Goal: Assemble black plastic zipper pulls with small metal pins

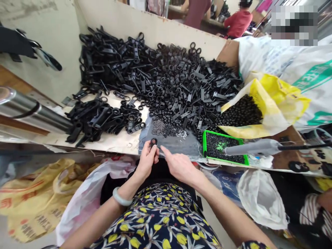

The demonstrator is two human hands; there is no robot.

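Observation:
My left hand (147, 159) is closed in a pinch on a small black plastic ring part (154, 141) at the near edge of the work table (124, 141). My right hand (178, 165) sits right beside it, fingers drawn together and pointing at the part; something thin and pale seems pinched at its fingertips, too small to name. Just beyond the hands lies a small heap of tiny metal pieces (166, 128) on a grey mat (178, 144). A big pile of black plastic parts (160, 79) covers the table behind.
A green tray (223, 147) of small black beads sits to the right, with a grey tool (255, 148) lying over it. A yellow bag (269, 107) of black beads lies behind it. Plastic bags hang below the table. A metal tube (28, 110) juts in at left. People stand far back.

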